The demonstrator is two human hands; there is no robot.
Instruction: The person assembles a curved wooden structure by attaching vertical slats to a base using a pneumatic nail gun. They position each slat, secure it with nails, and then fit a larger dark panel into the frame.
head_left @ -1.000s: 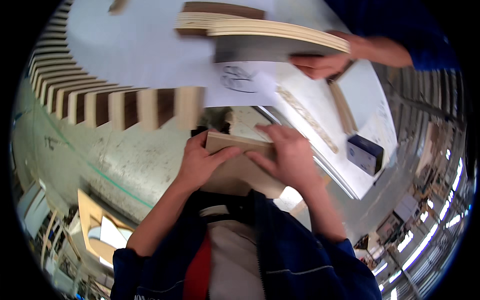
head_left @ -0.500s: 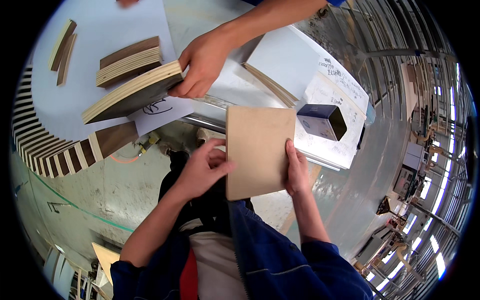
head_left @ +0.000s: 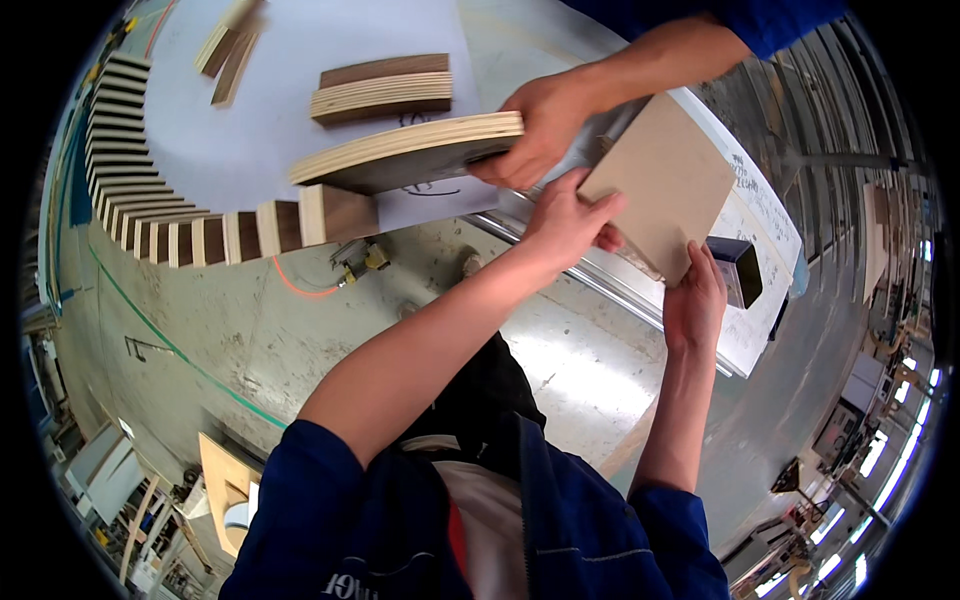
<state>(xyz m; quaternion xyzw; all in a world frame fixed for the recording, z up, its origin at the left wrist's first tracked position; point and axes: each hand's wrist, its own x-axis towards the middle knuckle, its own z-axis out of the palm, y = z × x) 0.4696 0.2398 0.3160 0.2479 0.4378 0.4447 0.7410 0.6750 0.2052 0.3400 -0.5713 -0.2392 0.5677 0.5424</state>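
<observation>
A tan rectangular board (head_left: pixel 668 180) is held out in front of me, tilted, over the right part of the table. My left hand (head_left: pixel 572 225) grips its left edge, thumb on the face and fingers partly hidden. On the near right edge my right hand (head_left: pixel 695 305) is closed round the board, with the thumb side against it. Just left of my left hand, another person's hand (head_left: pixel 535 135) holds a curved plywood piece (head_left: pixel 410 150) with a dark face. That piece stands above the row of plywood blocks (head_left: pixel 210 235).
Stacked curved plywood strips (head_left: pixel 385 90) and loose strips (head_left: pixel 235 65) lie on the white tabletop (head_left: pixel 230 150). A dark blue box (head_left: pixel 735 270) sits on marked white sheets (head_left: pixel 775 210) at the right. Metal rails (head_left: pixel 620 290) run along the table's near side.
Both my hands have carried the board away from me and to the right, turning it. My left hand has closed on its edge. The view has shifted, moving the scene within the picture.
</observation>
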